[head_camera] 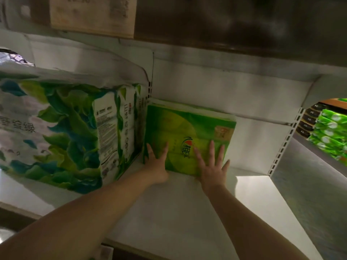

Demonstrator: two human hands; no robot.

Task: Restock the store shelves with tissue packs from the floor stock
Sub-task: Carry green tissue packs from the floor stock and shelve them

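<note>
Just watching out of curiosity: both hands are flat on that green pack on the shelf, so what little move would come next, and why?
Probably a short push toward the back wall. The green tissue pack already sits beside the big leaf-print pack, with both the left hand and right hand pressing open-palmed on its front. Bare white shelf lies in front of it, so seating it fully seems likely before letting go.

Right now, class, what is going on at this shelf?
A person is stocking a store shelf. Both hands lie flat, fingers spread, against the front of a green tissue pack standing at the back of the shelf: the left hand near its left edge, the right hand towards its right. Neither has a grip round it. A larger leaf-printed pack stands just to its left. More green packs show on shelving at the far right.
</note>
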